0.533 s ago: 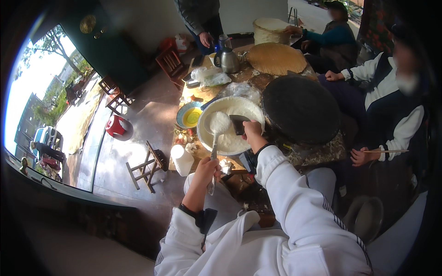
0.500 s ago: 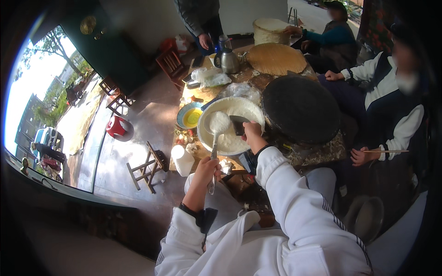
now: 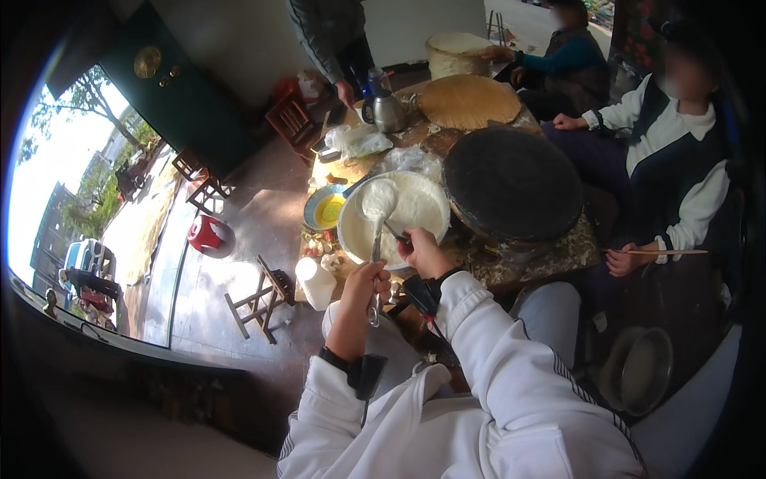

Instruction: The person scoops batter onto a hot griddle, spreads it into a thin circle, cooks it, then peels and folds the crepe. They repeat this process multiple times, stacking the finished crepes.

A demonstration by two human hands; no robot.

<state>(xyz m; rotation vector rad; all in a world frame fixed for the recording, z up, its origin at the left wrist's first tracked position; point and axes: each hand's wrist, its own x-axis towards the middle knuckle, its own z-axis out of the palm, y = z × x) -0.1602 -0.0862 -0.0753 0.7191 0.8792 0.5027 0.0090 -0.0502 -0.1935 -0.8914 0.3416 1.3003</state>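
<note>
Basically it all comes down to how the ladle (image 3: 377,233) lines up with the right hand (image 3: 424,252). The left hand (image 3: 363,289) has its fingers wrapped around the ladle's handle, with the butt end poking out below the fist toward the lap. From there the long axis runs pretty much straight away from the person, and the scoop end, coated in pale batter, sits over the left part of the big white basin (image 3: 344,228). Can't tell from this angle whether the scoop's underside touches the batter in there.

Right hand's pinching a thin dark tool, looks like a scraper (image 3: 394,233), turned nearly edge-on so only a narrow strip shows. It points left and away, slanting across toward the ladle's handle just below the scoop. Touching or just beside it? Honestly can't say. So from the right hand, the scoop lies to the left and farther out, and the scraper is on that same side of the fist.

The round black griddle (image 3: 512,185) is right of the basin, on the table (image 3: 550,255). Right hand's the nearer one to it; the left is well apart, with the basin between the scoop and the griddle's far side.
</note>
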